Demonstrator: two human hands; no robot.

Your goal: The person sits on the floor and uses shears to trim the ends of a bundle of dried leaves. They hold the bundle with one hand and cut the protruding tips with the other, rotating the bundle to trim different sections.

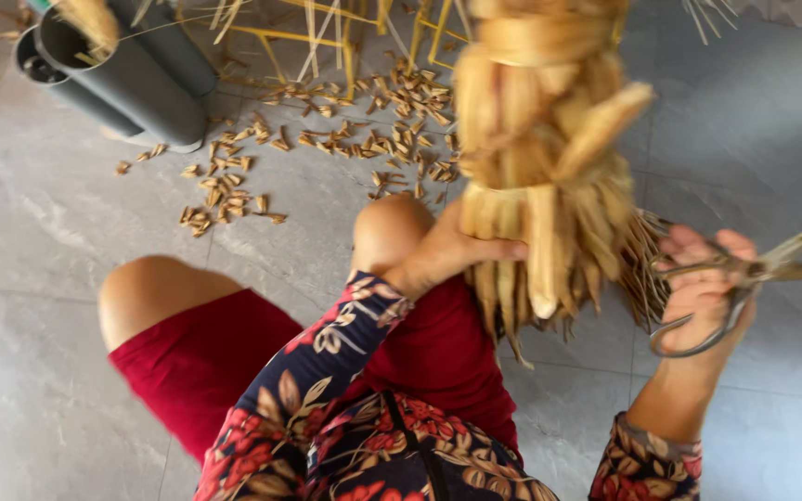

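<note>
Left hand point(447, 252) gripping a straw bundle point(545, 158) at centre of the frame, right hand point(703, 288) at right closed around scissors point(754, 274), straw cuttings point(327, 139) scattered on grey floor point(48, 213) in the upper half

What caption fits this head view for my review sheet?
Seated person's left hand grips a straw bundle while the right hand holds scissors, cut pieces scattered on the tiled floor.

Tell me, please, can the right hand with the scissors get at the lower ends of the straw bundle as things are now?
Probably yes. The right hand holds the scissors right beside the straw bundle, and nothing stands between them. The left hand grips the bundle from the other side, leaving the lower ends free.
</note>
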